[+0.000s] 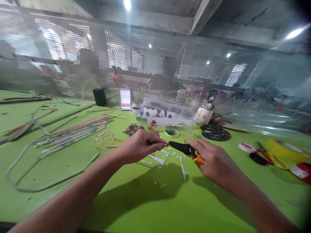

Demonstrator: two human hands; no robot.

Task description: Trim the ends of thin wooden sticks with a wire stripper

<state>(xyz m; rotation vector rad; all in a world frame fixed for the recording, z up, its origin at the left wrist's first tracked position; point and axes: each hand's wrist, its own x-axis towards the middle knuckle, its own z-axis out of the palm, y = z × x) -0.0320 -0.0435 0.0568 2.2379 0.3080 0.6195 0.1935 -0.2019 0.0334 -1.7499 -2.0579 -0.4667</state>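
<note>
Piece [167,144]: showing small, above the white scraps [183,167].
Left hand [138,145]: pinching it at the fingertips — steadiness should be paying here.
Right hand [213,158]: gripping the black tool [181,148], tip nearly meeting the piece — slow, straight aiming should be serving best.

The small piece [167,144] pinched in the left hand [139,145], at the tip of the black tool [179,147], is too small to identify. The right hand [216,158] covers most of the tool's orange handle. Both forearms run out of the bottom of the view. A thin stick [111,147] disappears behind the left arm. The red object [301,171] is cut off at the right edge. Behind the perforated screen [143,51], people are blurred, and the phone's display [125,97] is unreadable.
</note>
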